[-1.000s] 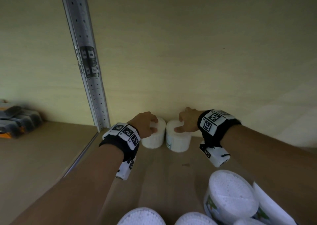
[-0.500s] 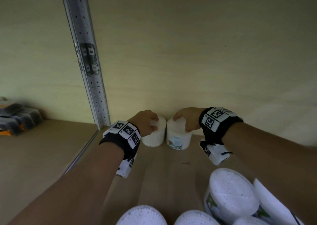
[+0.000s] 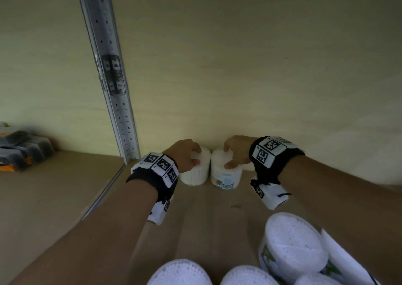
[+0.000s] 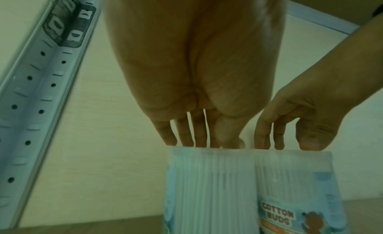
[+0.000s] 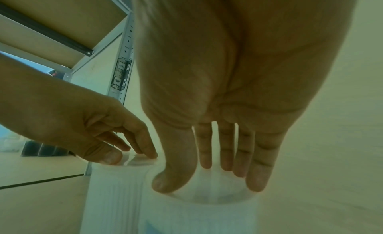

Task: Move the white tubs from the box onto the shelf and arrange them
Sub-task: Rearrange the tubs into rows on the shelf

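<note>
Two white tubs at the shelf (image 3: 206, 215) back, touching | left hand (image 3: 185, 154) fingers curl over left tub (image 3: 196, 169) top | right hand (image 3: 236, 152) likewise grips right tub (image 3: 225, 176) | probably squaring them against the wall | more tubs (image 3: 293, 247) wait nearer.

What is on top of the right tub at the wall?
The right hand grips the right tub by its lid rim. The hand covers much of the lid.
</note>
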